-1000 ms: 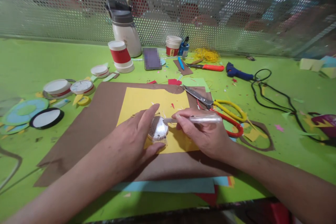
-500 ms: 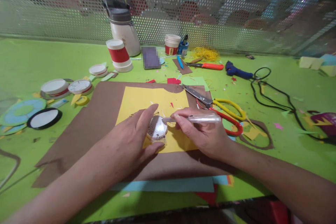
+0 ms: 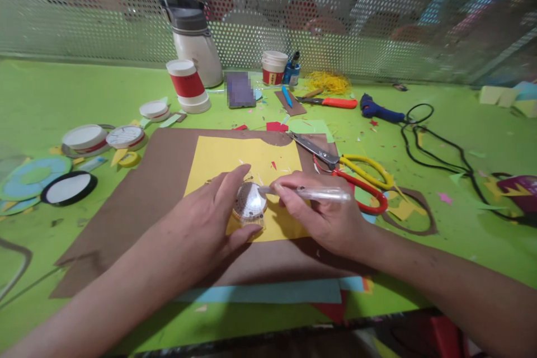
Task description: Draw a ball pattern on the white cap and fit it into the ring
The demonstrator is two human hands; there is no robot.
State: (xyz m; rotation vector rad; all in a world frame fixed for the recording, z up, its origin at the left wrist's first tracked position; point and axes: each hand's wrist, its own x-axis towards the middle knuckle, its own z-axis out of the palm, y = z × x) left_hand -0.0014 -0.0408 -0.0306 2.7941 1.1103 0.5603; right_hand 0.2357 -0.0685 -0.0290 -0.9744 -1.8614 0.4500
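Observation:
My left hand (image 3: 210, 210) lies on a sheet of yellow paper (image 3: 243, 151), its thumb and fingers curved around a small clear round drawing ruler (image 3: 250, 201) with dark marks along its rim. My right hand (image 3: 323, 212) pinches a pen with a clear barrel (image 3: 325, 194). The pen's tip meets the upper right part of the round ruler. Under the yellow paper is a large brown sheet (image 3: 146, 190). Scissors with one yellow and one red handle (image 3: 323, 151) lie open just beyond my right hand, their blades over the yellow paper's edge.
Paper cups (image 3: 187, 86), a white jug (image 3: 197, 45) and a phone (image 3: 240, 90) stand or lie at the back. An orange-handled cutter (image 3: 338, 103) and a blue glue gun (image 3: 380, 111) with black cord lie right. Round lids (image 3: 86, 139) sit left. A perforated screen (image 3: 260, 5) borders the table.
The whole view has shifted very slightly. Both hands, the round ruler and the pen keep nearly the same places on the yellow paper.

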